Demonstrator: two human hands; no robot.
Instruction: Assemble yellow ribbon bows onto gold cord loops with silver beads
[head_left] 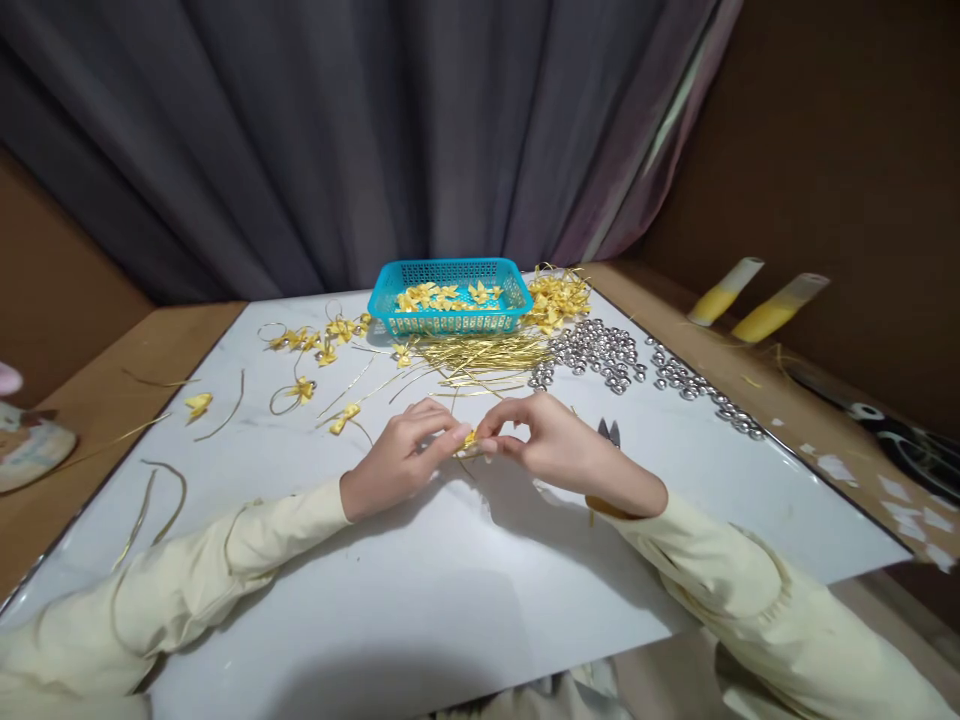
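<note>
Over the white table [390,590], nearer the person than the gold wire bundle [484,355], the left hand [405,450] has thumb and finger pinched on a small yellow bow [470,438]; the right hand [536,435] pinches its other edge; light, even pressure from both sides should keep the folds uncrushed.

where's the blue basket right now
In the head view, the blue basket stands midway along the far side of the white tabletop, with gold strips just in front and a pile of yellow bows at its right.
</note>
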